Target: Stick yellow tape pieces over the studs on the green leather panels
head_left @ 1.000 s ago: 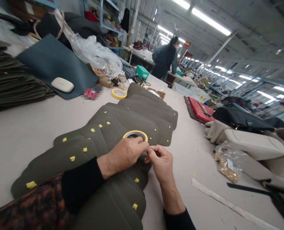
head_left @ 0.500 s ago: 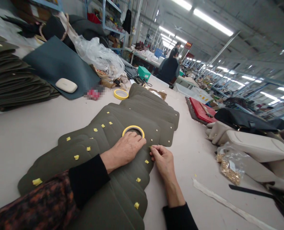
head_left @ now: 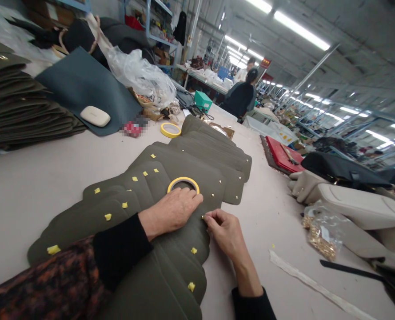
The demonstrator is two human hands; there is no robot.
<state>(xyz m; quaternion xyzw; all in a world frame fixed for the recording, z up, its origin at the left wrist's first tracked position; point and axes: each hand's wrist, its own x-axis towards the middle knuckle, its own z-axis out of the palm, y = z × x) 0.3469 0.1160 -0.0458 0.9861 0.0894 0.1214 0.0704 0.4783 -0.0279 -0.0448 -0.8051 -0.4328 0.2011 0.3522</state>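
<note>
Overlapping olive-green panels [head_left: 197,158] with rounded corners lie fanned across the table. Small pieces of yellow tape [head_left: 193,250] dot both edges, while bare metal studs [head_left: 212,195] show farther up the right edge. My left hand [head_left: 172,209] rests on the panels, its fingers curled over the near side of a yellow tape roll [head_left: 183,179]. At the right edge, my right hand [head_left: 225,226] is closed in a pinch, thumb and forefinger on a tiny yellowish bit that looks like tape. A small gold spot shows at the fingertips; the fingers partly hide the contact.
A second yellow tape roll [head_left: 170,130] lies beyond the panels. Left stand stacked olive pieces [head_left: 24,106] and a dark sheet [head_left: 93,84] bearing a white case [head_left: 95,116]. On the right are beige bags [head_left: 353,202], a bag of gold hardware [head_left: 322,235] and a white strip [head_left: 310,280].
My right hand has moved down and slightly left along the panel edge, now covering where a yellow tape piece showed. My left hand stays on the roll. The view has shifted slightly.
</note>
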